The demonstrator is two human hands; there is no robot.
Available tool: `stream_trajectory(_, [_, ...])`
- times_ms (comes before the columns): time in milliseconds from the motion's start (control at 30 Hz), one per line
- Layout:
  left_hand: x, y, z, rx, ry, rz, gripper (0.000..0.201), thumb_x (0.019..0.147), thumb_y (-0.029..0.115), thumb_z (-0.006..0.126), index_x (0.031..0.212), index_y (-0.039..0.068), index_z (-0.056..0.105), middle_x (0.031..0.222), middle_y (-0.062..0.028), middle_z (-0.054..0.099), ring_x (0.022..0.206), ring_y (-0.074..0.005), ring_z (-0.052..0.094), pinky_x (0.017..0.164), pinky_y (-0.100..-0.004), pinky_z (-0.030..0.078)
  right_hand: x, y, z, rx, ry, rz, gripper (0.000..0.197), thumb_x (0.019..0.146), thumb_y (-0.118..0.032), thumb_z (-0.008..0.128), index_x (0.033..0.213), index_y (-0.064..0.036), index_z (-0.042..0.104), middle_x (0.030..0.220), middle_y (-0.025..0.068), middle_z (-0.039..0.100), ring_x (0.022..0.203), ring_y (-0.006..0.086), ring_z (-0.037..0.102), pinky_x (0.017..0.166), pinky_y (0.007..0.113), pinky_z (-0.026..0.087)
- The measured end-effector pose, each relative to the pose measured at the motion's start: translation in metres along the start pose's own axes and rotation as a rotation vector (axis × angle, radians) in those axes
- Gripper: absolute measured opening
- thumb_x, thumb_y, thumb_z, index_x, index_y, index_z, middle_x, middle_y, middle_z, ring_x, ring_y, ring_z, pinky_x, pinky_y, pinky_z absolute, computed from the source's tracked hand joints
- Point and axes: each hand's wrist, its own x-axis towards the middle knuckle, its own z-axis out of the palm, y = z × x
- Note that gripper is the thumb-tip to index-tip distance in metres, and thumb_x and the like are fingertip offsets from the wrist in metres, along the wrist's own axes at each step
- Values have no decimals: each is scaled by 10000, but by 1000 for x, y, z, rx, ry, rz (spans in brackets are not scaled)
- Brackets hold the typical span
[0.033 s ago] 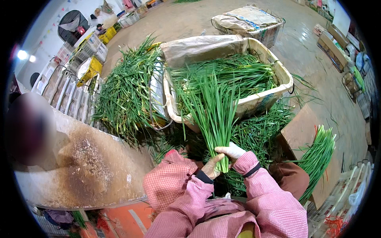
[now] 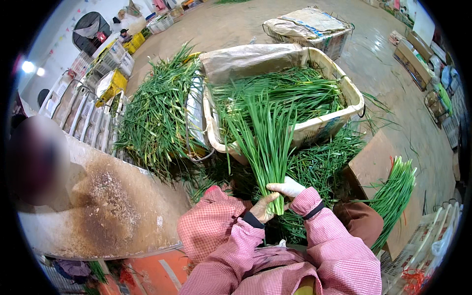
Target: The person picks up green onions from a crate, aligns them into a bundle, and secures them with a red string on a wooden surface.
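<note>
A bunch of long green chives [image 2: 268,147] stands upright between my hands, its pale cut ends down and its leaves fanning toward the crate. My left hand [image 2: 263,207], palm up, wraps round the bunch near its base. My right hand [image 2: 287,187], in a pale glove, closes on the stems from the other side, its thumb across them. Behind the leaves, a white plastic crate [image 2: 355,105] holds a thick layer of loose chives [image 2: 309,88]. On a board at the right lies a tidy bunch of chives [image 2: 396,194] with a red tie.
A heap of chives [image 2: 157,113] overflows a container left of the crate. More greens [image 2: 314,162] lie below it. A stained board [image 2: 113,196] spans the left, beside a blurred person [image 2: 37,160]. A covered crate [image 2: 309,24] stands farther back on the floor.
</note>
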Motion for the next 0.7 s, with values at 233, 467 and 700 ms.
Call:
stream_trajectory(233, [1,10,0,373,133,-35,325,747,51,638,1050,9,530,920,-99,615,676,-154,605,589,-257,533,-1,3,-5,-374,698,-468,561,748,-232,683,1197,-5,435,1216,160,462,1074,261,471,894,380,403])
stream_trajectory(467, [-1,5,-8,490,177,114,316,707,10,658,1005,16,553,847,-54,606,634,-134,582,532,-236,484,4,-70,28,-1321,948,-692,493,635,-197,719,1096,-113,564,1322,114,392,1256,328,272,987,440,287])
stream_trajectory(700, [-5,8,0,437,221,157,263,749,27,637,1003,6,570,842,-63,623,596,-107,532,547,-225,456,18,-49,-43,-967,910,-729,199,701,-229,679,602,-61,642,1068,101,604,1075,310,472,929,366,369])
